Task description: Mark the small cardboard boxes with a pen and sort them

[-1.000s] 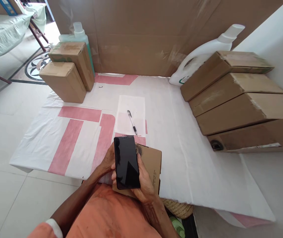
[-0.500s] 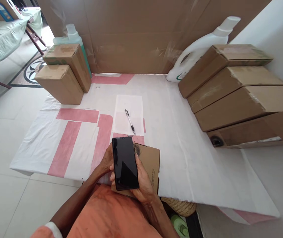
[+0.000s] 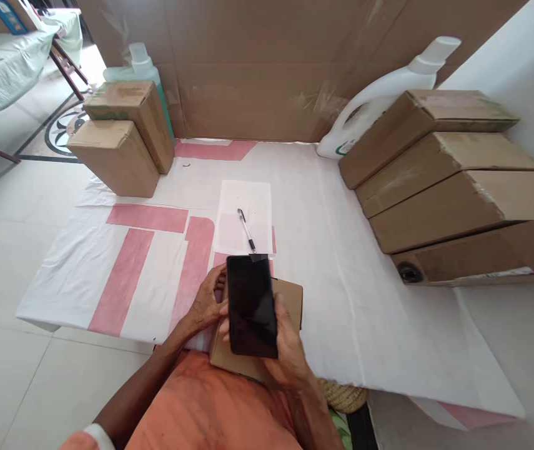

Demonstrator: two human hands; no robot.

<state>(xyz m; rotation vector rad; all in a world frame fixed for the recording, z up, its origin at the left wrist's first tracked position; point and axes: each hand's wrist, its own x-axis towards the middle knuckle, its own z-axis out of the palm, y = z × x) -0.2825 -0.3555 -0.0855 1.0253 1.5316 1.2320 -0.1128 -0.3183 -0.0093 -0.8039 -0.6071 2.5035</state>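
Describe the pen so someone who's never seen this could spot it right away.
Find the white and pink sheet spread on the floor. Near its middle lies a small white paper, just beyond the phone. The pen lies across that paper, the only thin stick-like thing there.

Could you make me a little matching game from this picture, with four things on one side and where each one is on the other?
Things:
1. phone
2. pen
3. white jug
4. green bottle

Places:
A. behind the two boxes at far left
B. on the white sheet of paper
C. held in both hands
D. leaning at the cardboard wall, far right

Pairs: 1-C, 2-B, 3-D, 4-A
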